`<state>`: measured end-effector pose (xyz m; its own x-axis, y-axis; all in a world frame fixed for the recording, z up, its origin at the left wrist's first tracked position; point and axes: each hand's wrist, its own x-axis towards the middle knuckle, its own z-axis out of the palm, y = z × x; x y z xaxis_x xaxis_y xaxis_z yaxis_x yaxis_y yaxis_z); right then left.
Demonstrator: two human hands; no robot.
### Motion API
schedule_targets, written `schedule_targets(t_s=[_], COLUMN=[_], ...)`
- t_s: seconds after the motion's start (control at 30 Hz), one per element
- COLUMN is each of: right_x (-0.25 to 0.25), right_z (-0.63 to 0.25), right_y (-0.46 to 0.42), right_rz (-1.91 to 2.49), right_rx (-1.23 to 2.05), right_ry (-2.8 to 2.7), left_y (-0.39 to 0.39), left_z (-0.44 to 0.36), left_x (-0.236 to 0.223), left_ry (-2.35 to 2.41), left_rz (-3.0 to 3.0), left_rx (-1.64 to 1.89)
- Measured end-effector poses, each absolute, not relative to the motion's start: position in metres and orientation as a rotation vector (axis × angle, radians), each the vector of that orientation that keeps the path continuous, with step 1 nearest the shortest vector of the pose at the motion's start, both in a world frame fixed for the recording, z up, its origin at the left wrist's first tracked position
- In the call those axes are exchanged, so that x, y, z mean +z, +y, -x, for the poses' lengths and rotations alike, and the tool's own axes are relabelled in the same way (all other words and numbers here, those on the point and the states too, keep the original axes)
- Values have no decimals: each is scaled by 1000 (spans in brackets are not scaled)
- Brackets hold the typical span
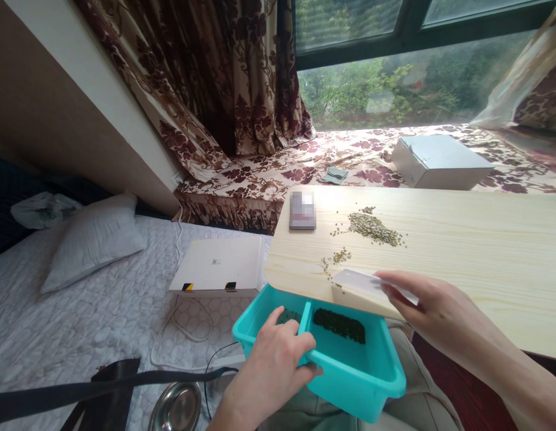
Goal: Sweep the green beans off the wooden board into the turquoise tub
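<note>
My left hand [273, 359] grips the near rim of a teal two-compartment plastic tray [349, 371], held just under the front edge of a pale wooden table [461, 251]. Small green beans lie in both compartments, most in the right one [339, 324]. My right hand [434, 305] holds a flat white card [362, 281] on edge at the table's rim, above the tray. Loose green beans [374, 227] are scattered on the tabletop, with a small trail [334, 260] near the card.
A small dark device [302, 209] lies on the table's far left. A white box [219, 266] and a pillow [91, 239] lie on the bed at left. A steel bowl [176, 407] sits below. A grey box [439, 158] rests on the window seat.
</note>
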<state>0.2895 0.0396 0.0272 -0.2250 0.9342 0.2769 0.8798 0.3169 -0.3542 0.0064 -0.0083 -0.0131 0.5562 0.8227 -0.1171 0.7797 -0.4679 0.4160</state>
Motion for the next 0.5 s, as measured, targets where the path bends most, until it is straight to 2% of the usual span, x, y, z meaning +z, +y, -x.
schedule_targets(t_s=[0.5], right_x=[25], right_z=[-290], right_y=[39], right_rz=[1644], right_rx=[66], right_ry=[-2147], left_y=[-10], left_z=[-7], left_x=[-10], left_ry=[1304], left_rz=[-2387], left_rx=[125])
